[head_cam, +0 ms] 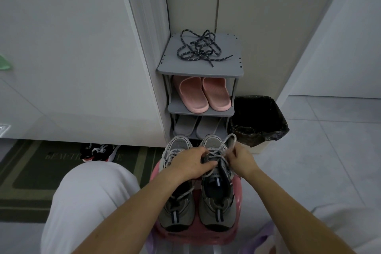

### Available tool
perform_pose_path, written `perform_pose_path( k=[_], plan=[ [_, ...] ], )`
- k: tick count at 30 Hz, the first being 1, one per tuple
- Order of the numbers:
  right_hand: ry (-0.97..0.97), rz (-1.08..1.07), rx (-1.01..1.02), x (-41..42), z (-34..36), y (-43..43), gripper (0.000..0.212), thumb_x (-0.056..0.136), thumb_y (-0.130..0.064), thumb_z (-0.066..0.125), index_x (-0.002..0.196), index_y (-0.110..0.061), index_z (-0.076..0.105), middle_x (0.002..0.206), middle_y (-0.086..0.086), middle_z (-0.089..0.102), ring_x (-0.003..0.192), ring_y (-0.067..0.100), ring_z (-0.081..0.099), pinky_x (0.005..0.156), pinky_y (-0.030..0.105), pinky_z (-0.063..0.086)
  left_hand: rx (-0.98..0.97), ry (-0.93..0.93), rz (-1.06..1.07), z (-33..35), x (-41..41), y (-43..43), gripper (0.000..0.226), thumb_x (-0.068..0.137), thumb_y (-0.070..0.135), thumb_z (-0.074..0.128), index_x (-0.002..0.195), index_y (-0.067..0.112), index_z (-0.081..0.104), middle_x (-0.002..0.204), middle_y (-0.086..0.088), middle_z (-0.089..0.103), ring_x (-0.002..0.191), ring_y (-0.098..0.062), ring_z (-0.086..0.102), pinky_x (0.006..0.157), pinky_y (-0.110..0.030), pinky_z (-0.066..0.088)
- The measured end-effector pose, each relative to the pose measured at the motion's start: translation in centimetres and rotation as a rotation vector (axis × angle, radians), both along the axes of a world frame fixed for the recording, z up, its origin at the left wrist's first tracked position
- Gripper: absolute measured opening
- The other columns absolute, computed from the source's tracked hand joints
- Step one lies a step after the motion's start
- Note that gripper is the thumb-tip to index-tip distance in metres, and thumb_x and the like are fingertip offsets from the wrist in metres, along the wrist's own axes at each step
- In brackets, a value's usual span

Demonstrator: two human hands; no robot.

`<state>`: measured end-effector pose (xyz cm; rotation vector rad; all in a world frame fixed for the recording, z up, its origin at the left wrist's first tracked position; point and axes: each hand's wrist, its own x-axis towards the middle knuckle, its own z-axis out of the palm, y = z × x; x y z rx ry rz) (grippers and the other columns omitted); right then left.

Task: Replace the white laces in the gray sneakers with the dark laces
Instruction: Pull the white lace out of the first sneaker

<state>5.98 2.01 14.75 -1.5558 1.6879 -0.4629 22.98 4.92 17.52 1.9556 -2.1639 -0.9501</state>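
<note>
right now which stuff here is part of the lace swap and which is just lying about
Job: gray sneakers, white laces, dark laces on the rack top, left hand holding a sneaker, right hand pinching a white lace.
Lying about: pink slippers, gray slippers, bin, doormat, black and red shoe.
</note>
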Motion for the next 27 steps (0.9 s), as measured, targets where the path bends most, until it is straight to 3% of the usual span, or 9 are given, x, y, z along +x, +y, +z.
perform_pose_path(
  k=[4, 6, 10, 14, 17, 19, 22, 24, 27],
  plan=[
    [-0.324, -0.313, 0.011, -0.3, 1.0, -0.2, 0.011, 0.101, -0.012, 0.033, 0.096, -0.005, 0.039, 0.072, 0.010, 0.059, 0.055, 0.020, 0.056, 0.053, 0.029, 0.049, 0.008, -0.001, -0.006, 0.0, 0.0, 0.0, 0.061, 0.087, 0.060, 0.050, 0.136, 0.024, 0.044, 0.132, 0.003, 0.055, 0.116, -0.016, 0.055, 0.095, -0.035, 0.047],
    [-0.306, -0.242, 0.042, -0.3, 0.9, -0.1, 0.009, 0.099, -0.012, 0.041, 0.095, -0.004, 0.043, 0.071, 0.007, 0.057, 0.056, 0.019, 0.055, 0.054, 0.030, 0.051, 0.005, -0.014, -0.009, 0.1, 0.0, 0.0, 0.060, 0.087, 0.060, 0.050, 0.134, 0.023, 0.045, 0.130, 0.003, 0.056, 0.114, -0.017, 0.056, 0.094, -0.035, 0.048],
    [-0.157, -0.067, 0.101, -0.1, -0.1, 0.0, 0.017, 0.084, -0.013, 0.068, 0.075, -0.018, 0.055, 0.069, 0.003, 0.055, 0.071, 0.021, 0.056, 0.076, 0.039, 0.052, -0.007, -0.029, -0.006, 0.1, -0.1, 0.0, 0.061, 0.085, 0.061, 0.051, 0.133, 0.023, 0.047, 0.128, 0.003, 0.057, 0.114, -0.017, 0.055, 0.093, -0.035, 0.048],
    [-0.144, -0.092, 0.077, -0.2, -0.4, -0.3, 0.018, 0.081, -0.017, 0.071, 0.080, -0.015, 0.053, 0.066, 0.000, 0.053, 0.064, 0.015, 0.052, 0.067, 0.032, 0.049, -0.006, -0.011, 0.001, 0.0, -0.1, 0.0, 0.062, 0.085, 0.061, 0.052, 0.134, 0.024, 0.047, 0.130, 0.003, 0.056, 0.115, -0.017, 0.055, 0.093, -0.034, 0.047],
    [-0.136, -0.092, 0.081, -0.2, -0.5, -0.2, 0.026, 0.080, -0.017, 0.072, 0.067, -0.016, 0.050, 0.062, -0.001, 0.050, 0.060, 0.014, 0.049, 0.066, 0.031, 0.049, -0.011, -0.004, 0.001, 0.0, 0.0, 0.1, 0.062, 0.085, 0.061, 0.052, 0.135, 0.024, 0.046, 0.132, 0.002, 0.055, 0.117, -0.017, 0.055, 0.094, -0.033, 0.046],
    [-0.127, -0.077, 0.061, 0.0, -0.3, -0.1, 0.034, 0.082, -0.013, 0.071, 0.059, -0.016, 0.046, 0.058, -0.002, 0.046, 0.055, 0.010, 0.044, 0.058, 0.024, 0.042, -0.015, -0.007, -0.001, 0.0, 0.0, 0.2, 0.062, 0.085, 0.061, 0.052, 0.134, 0.024, 0.046, 0.131, 0.002, 0.056, 0.116, -0.017, 0.055, 0.093, -0.033, 0.047],
    [-0.062, -0.049, 0.027, 0.1, -0.3, -0.2, 0.036, 0.087, -0.015, 0.064, 0.059, -0.014, 0.043, 0.060, -0.002, 0.044, 0.056, 0.010, 0.041, 0.059, 0.027, 0.039, -0.012, -0.007, 0.001, 0.0, 0.0, 0.2, 0.062, 0.085, 0.061, 0.052, 0.134, 0.024, 0.046, 0.131, 0.002, 0.056, 0.116, -0.017, 0.055, 0.094, -0.035, 0.047],
    [-0.034, -0.085, 0.019, 0.1, -0.2, -0.5, 0.026, 0.094, -0.016, 0.053, 0.070, -0.010, 0.045, 0.064, -0.001, 0.048, 0.058, 0.011, 0.045, 0.059, 0.028, 0.040, -0.010, -0.006, 0.000, 0.1, 0.0, 0.1, 0.063, 0.085, 0.061, 0.052, 0.134, 0.024, 0.046, 0.131, 0.002, 0.055, 0.117, -0.017, 0.054, 0.095, -0.035, 0.047],
    [-0.242, -0.280, 0.033, -0.2, 0.5, -0.5, 0.013, 0.100, -0.012, 0.038, 0.088, -0.007, 0.041, 0.066, 0.006, 0.058, 0.057, 0.018, 0.057, 0.054, 0.028, 0.049, -0.008, -0.008, -0.007, 0.2, 0.0, 0.2, 0.063, 0.085, 0.061, 0.052, 0.135, 0.024, 0.045, 0.132, 0.002, 0.055, 0.118, -0.018, 0.053, 0.095, -0.035, 0.046]
  ],
)
